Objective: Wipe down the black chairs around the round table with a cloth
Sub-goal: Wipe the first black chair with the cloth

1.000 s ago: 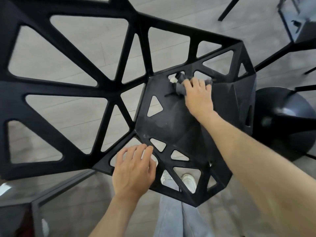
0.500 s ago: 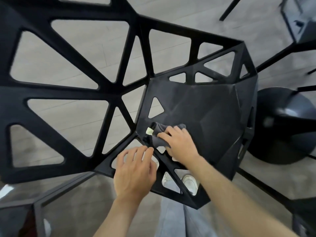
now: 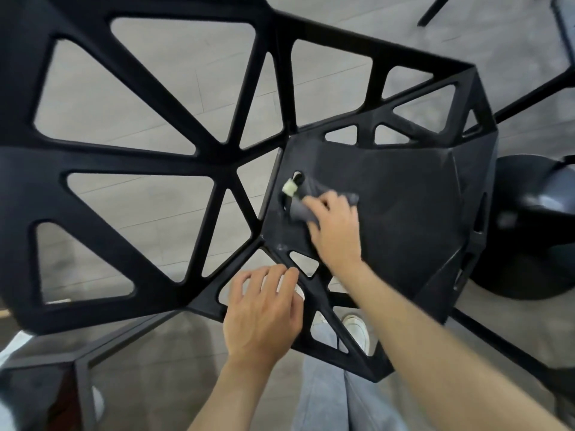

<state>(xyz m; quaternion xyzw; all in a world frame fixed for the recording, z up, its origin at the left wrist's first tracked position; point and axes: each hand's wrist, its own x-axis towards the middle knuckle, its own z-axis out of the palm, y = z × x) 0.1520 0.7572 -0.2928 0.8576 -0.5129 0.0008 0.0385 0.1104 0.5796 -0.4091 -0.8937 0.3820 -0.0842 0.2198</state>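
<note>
Pressing a grey cloth (image 3: 314, 200) onto the chair (image 3: 404, 206) seat, the right hand (image 3: 337, 234) has fingers curled over the bunched fabric, gripping it against the seat's left part. Cloth carries a small pale tag (image 3: 289, 188) at its upper-left end, just beside a small cutout in the seat. Cloth and fingers are motion-blurred.

Left hand (image 3: 263, 315) rests on the chair's near-left rim, fingers bent over a black strut by a triangular opening; how tightly it grips, cannot tell, but fingers curl round the strut. Both forearms are bare.

Chair is black, faceted, with triangular cutouts along seat edges and a big open lattice backrest (image 3: 130, 160) spreading left and up. Seat surface looks dusty or scuffed grey in patches.

Below the seat, seen through the cutouts: a white shoe (image 3: 357, 331) and light blue jeans (image 3: 323, 396). Floor (image 3: 149, 85) is grey planks.

To the right, a round black base (image 3: 535, 231) sits just beside the chair, partly hidden behind it. Thin black legs (image 3: 435, 9) of other furniture show at top right. Bottom left, another black frame (image 3: 77, 368) with a dark panel, blurred.
</note>
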